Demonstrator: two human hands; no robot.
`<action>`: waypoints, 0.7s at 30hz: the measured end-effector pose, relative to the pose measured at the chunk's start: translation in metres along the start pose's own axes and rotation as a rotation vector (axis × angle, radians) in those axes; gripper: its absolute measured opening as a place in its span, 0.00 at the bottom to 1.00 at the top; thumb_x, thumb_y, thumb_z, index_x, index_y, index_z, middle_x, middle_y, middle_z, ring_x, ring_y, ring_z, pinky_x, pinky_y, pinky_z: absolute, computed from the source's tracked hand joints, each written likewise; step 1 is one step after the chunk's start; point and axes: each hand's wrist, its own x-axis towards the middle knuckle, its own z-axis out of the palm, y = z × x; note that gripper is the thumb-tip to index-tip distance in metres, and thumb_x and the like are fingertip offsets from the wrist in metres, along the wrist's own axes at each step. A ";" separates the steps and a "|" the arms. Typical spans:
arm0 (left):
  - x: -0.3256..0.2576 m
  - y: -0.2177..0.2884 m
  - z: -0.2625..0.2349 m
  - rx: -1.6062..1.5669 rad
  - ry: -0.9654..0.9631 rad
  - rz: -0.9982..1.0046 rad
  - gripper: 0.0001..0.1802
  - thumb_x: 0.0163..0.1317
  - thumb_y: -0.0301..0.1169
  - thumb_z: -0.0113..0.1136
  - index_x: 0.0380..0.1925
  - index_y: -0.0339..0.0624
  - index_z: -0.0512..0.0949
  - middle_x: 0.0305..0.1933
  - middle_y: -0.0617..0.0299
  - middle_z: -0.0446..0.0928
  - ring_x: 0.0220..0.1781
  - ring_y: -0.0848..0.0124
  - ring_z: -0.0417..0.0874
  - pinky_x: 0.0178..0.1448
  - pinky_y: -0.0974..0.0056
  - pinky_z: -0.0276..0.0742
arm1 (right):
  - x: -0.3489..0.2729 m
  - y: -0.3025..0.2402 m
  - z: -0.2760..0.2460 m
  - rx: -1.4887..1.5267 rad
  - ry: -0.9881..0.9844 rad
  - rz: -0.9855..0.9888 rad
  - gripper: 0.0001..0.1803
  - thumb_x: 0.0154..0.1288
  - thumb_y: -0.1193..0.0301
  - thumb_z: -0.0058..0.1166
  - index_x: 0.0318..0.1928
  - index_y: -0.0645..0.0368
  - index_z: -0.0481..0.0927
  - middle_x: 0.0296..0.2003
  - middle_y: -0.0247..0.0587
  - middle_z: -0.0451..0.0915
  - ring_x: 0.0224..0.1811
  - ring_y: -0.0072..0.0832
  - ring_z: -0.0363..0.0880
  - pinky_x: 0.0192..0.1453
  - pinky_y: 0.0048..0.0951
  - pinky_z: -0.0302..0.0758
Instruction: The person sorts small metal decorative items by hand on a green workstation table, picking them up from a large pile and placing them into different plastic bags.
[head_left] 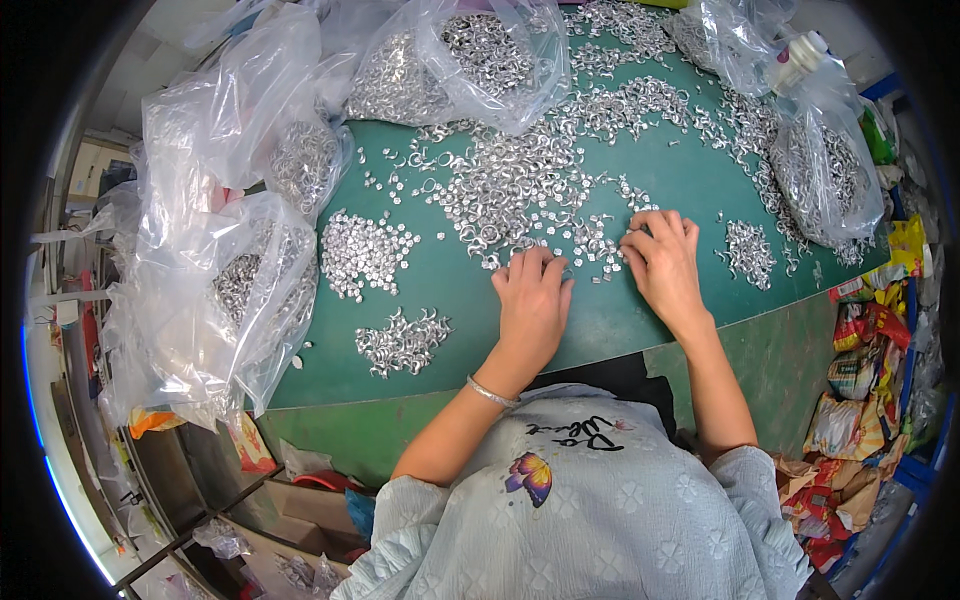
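My left hand point(532, 305) rests at the near edge of a loose spread of small silvery metal pieces point(515, 185). Its fingers are bent and drawn together, their tips down among the pieces; what they pinch is too small to make out. To its right, my right hand point(662, 262) is curled with fingertips close together by a few scattered small metal nuggets point(592, 238). Whatever sits under those fingers is hidden. A bracelet point(490, 392) circles the left wrist.
Sorted heaps lie on the green table point(640, 170): round nuggets point(365, 252), curved pieces point(404, 341) and another small pile point(748, 253). Clear plastic bags of metal pieces point(300, 165) line the left, with another bag point(825, 175) at right. Colourful packets point(870, 330) stand beyond the right edge.
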 end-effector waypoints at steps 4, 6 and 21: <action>-0.002 -0.004 0.006 0.006 -0.016 0.013 0.11 0.51 0.24 0.67 0.36 0.42 0.79 0.43 0.61 0.72 0.47 0.62 0.72 0.50 0.57 0.61 | 0.001 0.001 -0.002 -0.080 0.000 0.021 0.07 0.53 0.78 0.61 0.35 0.59 0.80 0.40 0.36 0.74 0.49 0.36 0.70 0.56 0.45 0.62; -0.001 -0.005 0.010 -0.013 0.005 0.035 0.10 0.51 0.24 0.67 0.35 0.42 0.79 0.42 0.62 0.72 0.47 0.62 0.72 0.50 0.57 0.61 | -0.001 -0.001 -0.002 -0.098 0.002 0.030 0.06 0.54 0.78 0.60 0.35 0.60 0.80 0.41 0.37 0.74 0.49 0.36 0.71 0.56 0.45 0.62; -0.035 0.010 -0.015 -0.003 -0.097 0.012 0.13 0.57 0.24 0.63 0.43 0.40 0.78 0.44 0.60 0.74 0.45 0.62 0.75 0.48 0.59 0.63 | -0.024 -0.044 0.008 0.316 0.024 0.050 0.05 0.54 0.75 0.63 0.31 0.58 0.80 0.31 0.38 0.78 0.37 0.37 0.73 0.43 0.37 0.63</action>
